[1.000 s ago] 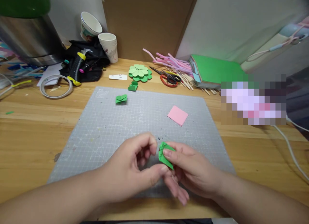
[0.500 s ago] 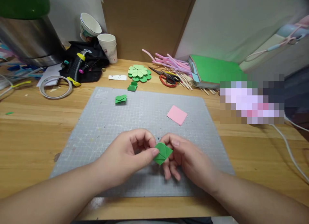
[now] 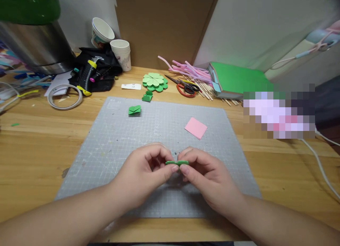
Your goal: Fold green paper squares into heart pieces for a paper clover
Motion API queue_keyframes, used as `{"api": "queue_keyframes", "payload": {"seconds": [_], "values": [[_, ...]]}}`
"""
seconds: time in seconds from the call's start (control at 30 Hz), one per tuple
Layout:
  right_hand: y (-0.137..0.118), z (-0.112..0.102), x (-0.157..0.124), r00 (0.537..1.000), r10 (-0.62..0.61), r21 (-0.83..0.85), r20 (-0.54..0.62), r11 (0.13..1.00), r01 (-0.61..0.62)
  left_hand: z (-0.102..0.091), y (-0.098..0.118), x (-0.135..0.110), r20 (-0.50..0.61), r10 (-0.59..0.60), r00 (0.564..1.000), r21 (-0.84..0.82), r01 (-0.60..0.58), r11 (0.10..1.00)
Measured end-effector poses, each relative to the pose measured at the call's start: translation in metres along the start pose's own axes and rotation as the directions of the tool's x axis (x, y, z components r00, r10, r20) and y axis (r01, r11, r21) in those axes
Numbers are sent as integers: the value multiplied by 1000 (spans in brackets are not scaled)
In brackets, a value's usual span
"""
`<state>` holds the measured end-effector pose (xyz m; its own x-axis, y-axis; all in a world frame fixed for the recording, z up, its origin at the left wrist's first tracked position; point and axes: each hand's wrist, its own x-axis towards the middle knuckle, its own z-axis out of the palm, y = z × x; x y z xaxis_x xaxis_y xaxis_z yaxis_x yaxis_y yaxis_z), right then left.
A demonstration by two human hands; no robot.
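Observation:
A small folded green paper piece [image 3: 182, 162] is pinched between both hands above the grey cutting mat [image 3: 106, 147]. My left hand [image 3: 148, 171] grips its left side with thumb and fingers. From the right, my right hand [image 3: 207, 175] pinches the other side, its thumb close to the left thumb. The piece is seen nearly edge-on, and the fingers hide its underside. Farther off, a folded green paper piece [image 3: 134, 110] rests on the mat, and another green folded piece [image 3: 147, 96] lies at the mat's back edge. A pink paper stack [image 3: 196, 128] sits at the mat's right.
Behind the mat are a layered green paper flower [image 3: 153, 81], scissors [image 3: 187, 87], pink sticks [image 3: 190, 69] and a green book [image 3: 239, 79]. To the left stand a tape roll [image 3: 65, 106], a black-and-yellow tool [image 3: 87, 78] and paper cups [image 3: 122, 55].
The green paper piece has turned from showing its flat face to nearly edge-on. My right hand's loose fingers have curled in, and its thumb now pinches the piece.

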<state>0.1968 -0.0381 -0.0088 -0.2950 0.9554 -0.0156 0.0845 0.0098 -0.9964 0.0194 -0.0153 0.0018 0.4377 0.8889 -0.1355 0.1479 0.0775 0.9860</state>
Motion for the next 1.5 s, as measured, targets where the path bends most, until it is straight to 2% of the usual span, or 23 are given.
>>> {"api": "queue_keyframes", "payload": {"seconds": [0.07,0.17,0.23,0.3,0.47,0.67,0.77,0.87,0.97,1.03,1.13,1.2,1.3,1.43,1.5], "values": [[1,-1,0,996,-83,-101,-30,992,79,-4,1,-1,-30,147,989,178,-139,974],[0,-4,1,978,-207,-193,-30,961,197,-9,1,-5,54,382,922,409,-370,834],[-3,-6,0,954,-298,-228,11,928,293,-12,0,-9,117,491,863,491,-480,727],[-6,-8,-1,926,-375,-256,39,892,372,-13,1,-12,125,551,825,519,-528,672],[-13,-11,-4,877,-471,-289,97,830,477,-13,5,-16,107,592,799,449,-570,688],[-15,-10,-5,875,-480,-297,67,827,477,-15,10,-19,113,618,778,494,-584,644],[-18,-12,-5,850,-522,-356,72,782,511,-15,12,-20,108,626,772,470,-594,653],[-21,-14,-5,847,-528,-359,66,779,514,-14,14,-21,122,628,769,429,-611,665],[-20,-13,-5,868,-493,-306,52,820,484,-11,13,-20,105,601,792,411,-585,699],[-17,-11,-3,902,-431,-262,16,869,419,-9,11,-17,64,548,834,408,-523,748],[-9,-7,0,962,-267,-200,-63,948,249,-6,5,-12,2,402,916,403,-369,837],[-5,-5,2,985,-143,-167,-101,978,125,-3,3,-9,-27,299,954,392,-266,881],[-2,-1,2,992,-39,-148,-121,989,21,1,0,-8,-63,223,973,381,-183,906],[-1,1,3,989,-29,-140,-144,990,8,5,-1,-6,-91,197,976,381,-148,912],[1,0,7,986,-6,-113,-164,994,-13,3,-1,-2,-129,146,981,328,-97,940]]}}
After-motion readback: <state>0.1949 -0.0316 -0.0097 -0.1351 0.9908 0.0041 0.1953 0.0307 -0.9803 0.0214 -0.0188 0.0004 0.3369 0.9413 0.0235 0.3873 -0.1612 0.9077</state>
